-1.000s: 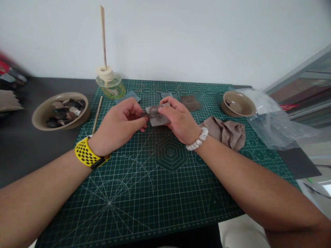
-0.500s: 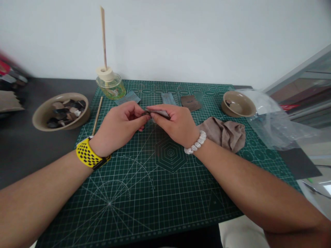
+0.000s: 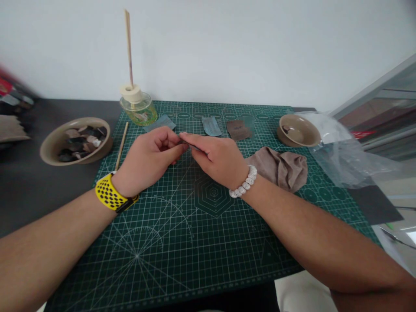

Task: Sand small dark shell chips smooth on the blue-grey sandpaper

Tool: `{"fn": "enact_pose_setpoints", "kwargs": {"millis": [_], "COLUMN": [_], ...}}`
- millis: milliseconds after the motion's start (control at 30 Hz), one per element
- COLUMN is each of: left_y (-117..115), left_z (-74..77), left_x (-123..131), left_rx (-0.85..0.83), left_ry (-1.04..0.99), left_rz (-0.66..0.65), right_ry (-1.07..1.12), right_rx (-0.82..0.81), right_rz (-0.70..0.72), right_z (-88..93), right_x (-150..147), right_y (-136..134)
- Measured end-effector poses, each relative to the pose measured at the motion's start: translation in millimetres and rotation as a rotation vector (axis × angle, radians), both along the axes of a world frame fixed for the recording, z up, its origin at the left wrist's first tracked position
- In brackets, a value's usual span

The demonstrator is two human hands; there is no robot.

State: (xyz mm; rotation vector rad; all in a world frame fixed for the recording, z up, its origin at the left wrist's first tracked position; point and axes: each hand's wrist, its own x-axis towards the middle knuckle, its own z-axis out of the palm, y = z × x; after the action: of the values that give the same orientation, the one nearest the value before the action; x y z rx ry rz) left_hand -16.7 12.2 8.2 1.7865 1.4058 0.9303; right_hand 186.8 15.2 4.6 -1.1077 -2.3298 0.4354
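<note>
Okay, your right hand (image 3: 222, 158) grips thin dark-grey flat sheet (image 3: 198, 149) edge-on, centre of frame; left hand (image 3: 150, 154) pinched on something hidden, can't tell what. Press lightly, evenly; brace left wrist.

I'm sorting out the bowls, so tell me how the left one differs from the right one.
The left bowl looks larger than the right bowl. The left bowl holds a pile of dark and pale pieces; the right bowl shows far fewer. Both are tan and round.
</note>
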Motion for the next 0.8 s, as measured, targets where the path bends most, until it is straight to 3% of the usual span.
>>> {"fn": "enact_pose_setpoints", "kwargs": {"millis": [233,600,800], "left_y": [0,-2,0], "left_z": [0.0,2.6,2.4], "left_x": [1,3,2], "left_rx": [-0.027,-0.072,-0.062], "left_ry": [-0.045,-0.166,-0.116], "left_rz": [0.035,0.053,0.012], "right_ry": [-0.069,-0.164,-0.153], "right_rx": [0.035,-0.008,0.012], "right_rz": [0.064,-0.076,0.0], "right_z": [-0.4,11.5,11.1], "right_x": [-1,-3,-4], "right_y": [1,-5,-7]}}
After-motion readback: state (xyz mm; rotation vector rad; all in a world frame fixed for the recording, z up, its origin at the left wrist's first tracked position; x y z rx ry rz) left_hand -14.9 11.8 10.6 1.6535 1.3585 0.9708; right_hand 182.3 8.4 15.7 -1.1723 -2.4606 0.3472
